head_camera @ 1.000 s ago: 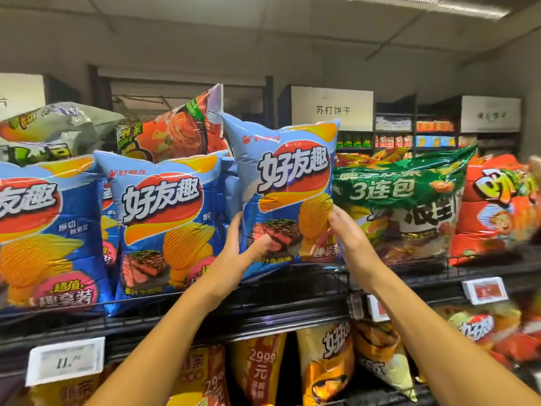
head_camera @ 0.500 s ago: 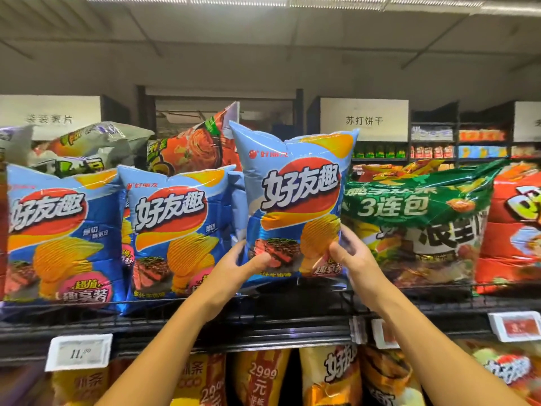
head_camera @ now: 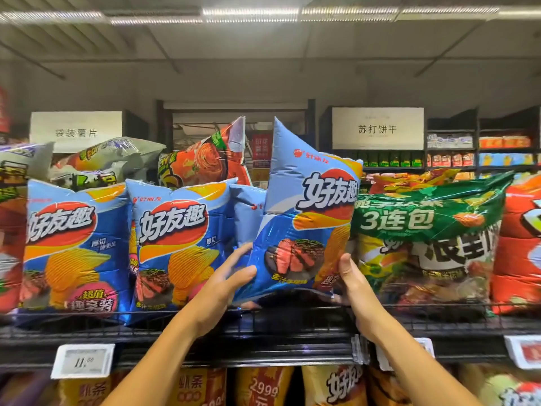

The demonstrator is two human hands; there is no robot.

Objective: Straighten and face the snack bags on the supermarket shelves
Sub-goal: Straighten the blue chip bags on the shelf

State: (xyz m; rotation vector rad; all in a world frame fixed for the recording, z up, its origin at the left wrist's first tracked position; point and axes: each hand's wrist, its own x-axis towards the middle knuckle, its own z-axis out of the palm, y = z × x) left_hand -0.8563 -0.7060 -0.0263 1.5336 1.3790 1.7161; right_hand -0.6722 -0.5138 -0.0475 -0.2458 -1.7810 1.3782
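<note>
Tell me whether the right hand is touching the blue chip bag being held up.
Touching. The head view shows the right hand with its thumb pressed on the blue chip bag at its lower right edge.

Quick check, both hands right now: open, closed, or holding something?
Left hand: grips the lower left edge of the tilted blue chip bag.
Right hand: grips the same bag's lower right edge.

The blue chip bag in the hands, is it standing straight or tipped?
Tipped. The blue chip bag leans, its top corner pointing up-left, gripped by the left hand and right hand.
</note>
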